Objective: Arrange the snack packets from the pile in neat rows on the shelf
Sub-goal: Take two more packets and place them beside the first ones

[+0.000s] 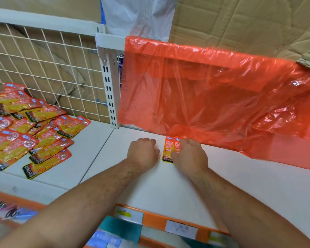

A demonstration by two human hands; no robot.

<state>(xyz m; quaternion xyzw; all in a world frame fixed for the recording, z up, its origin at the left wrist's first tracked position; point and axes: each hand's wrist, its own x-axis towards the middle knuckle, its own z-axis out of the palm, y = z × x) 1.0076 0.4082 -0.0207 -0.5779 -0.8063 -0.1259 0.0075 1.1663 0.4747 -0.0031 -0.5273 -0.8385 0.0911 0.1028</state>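
Left hand [143,153] fisted, empty, on shelf [150,190]; right hand [190,156] grips snack packets [168,149].

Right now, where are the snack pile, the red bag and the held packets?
snack pile [25,133]: head view, middle of heap.
red bag [213,97]: head view, front sheet.
held packets [167,151]: head view, printed front.

Left hand [143,151], right hand [190,156], two packets [168,149], one pile [28,129], one red bag [213,97].

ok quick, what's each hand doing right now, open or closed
Left hand: closed in a fist on the white shelf, nothing visible in its grip.
Right hand: closed, gripping small orange foil snack packets.
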